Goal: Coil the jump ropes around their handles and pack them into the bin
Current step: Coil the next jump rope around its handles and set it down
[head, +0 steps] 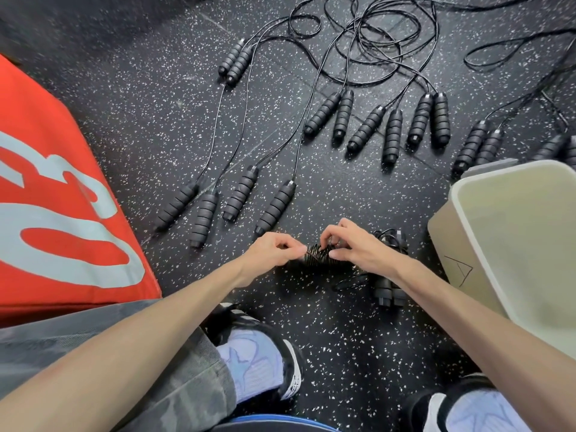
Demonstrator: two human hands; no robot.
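A coiled jump rope (318, 256), black cord wound tightly round its handles, is held just above the speckled floor between both hands. My left hand (274, 251) pinches its left end. My right hand (349, 244) grips its right end, fingers curled over the cord. A second coiled jump rope (388, 289) lies on the floor under my right wrist. Several uncoiled jump ropes with ribbed black handles (274, 207) lie in pairs farther out, their cords tangled (367, 42) at the top. The beige bin (486, 232) stands at the right.
A red padded box (56, 194) with pale lettering fills the left side. My two shoes (258, 360) stand on the black speckled rubber floor (343, 344) below the hands. More handles (480, 148) lie just behind the bin.
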